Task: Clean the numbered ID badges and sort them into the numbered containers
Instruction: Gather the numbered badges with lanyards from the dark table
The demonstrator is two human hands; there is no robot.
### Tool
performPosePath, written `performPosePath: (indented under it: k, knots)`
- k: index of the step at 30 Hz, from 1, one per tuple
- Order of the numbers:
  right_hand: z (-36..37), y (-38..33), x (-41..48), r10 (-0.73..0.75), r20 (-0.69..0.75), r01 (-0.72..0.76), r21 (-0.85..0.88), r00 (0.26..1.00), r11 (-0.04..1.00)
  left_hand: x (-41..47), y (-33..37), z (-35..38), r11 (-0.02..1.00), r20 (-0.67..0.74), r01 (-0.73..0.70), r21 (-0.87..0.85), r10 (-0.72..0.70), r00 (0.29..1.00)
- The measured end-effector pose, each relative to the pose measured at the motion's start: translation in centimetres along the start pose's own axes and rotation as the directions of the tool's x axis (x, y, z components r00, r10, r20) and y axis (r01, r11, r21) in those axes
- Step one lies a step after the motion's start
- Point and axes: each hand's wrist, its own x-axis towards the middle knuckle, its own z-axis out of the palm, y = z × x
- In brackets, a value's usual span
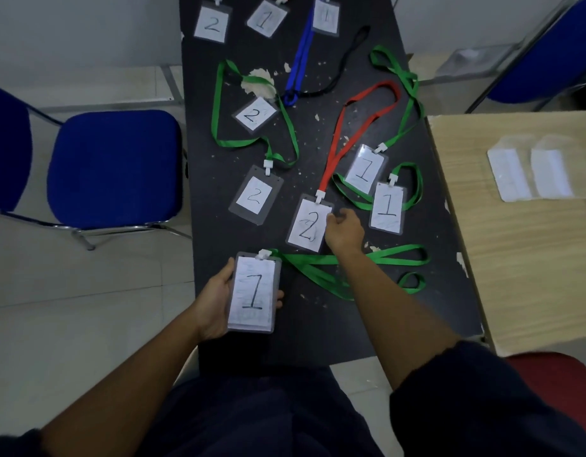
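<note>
Gripping a "1" badge (252,291) in our left hand (212,301) over the near edge of the table (318,341), we curl our right hand (344,232) at a flat-lying "2" badge (306,225), pinch unclear.

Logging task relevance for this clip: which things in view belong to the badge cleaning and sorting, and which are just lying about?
Job: badge 1 in the left hand; badge 2 at the right hand; other numbered badges on the black table.
Lying about: blue chair, red seat, wooden table with two clear sleeves, white scraps.
</note>
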Motion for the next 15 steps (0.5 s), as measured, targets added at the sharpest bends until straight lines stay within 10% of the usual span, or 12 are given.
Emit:
performPosePath:
  k: [8, 15]
  knots:
    - [2.1, -0.6, 2.0, 0.040, -0.014, -0.041, -0.043, 0.999, 0.998, -0.2, 0.3, -0.1, 0.999, -0.001, -0.030, -0.024, 0.030, 1.000]
    - [-0.8, -0.9, 0.3, 0.054, 0.075, -0.084, 0.494, 0.996, 0.866, -0.1, 0.7, -0.9, 0.996, -0.007, -0.011, -0.094, 0.011, 1.000]
